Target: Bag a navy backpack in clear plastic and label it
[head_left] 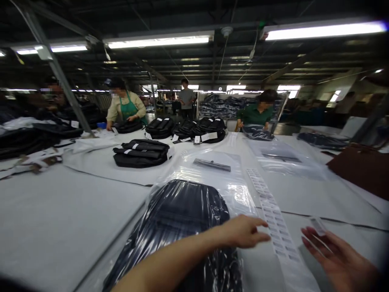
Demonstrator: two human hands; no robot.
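A dark garment sealed in a clear plastic bag point(182, 219) lies on the grey table point(60, 219) right in front of me. My left hand point(244, 231) reaches across the bag, and its fingertips touch a long white strip of stickers point(273, 221) lying to the bag's right. My right hand point(337, 255) hovers palm up beside the strip, with a small white sticker point(317, 225) at its fingertips. Whether that sticker is pinched or only stuck to a finger I cannot tell.
Empty clear bags point(282, 158) lie farther back. Stacks of folded black garments point(141, 153) and a row of several more point(188, 129) sit mid-table. Three people work at the far side, and another stands behind them. A brown item point(361, 168) lies at the right.
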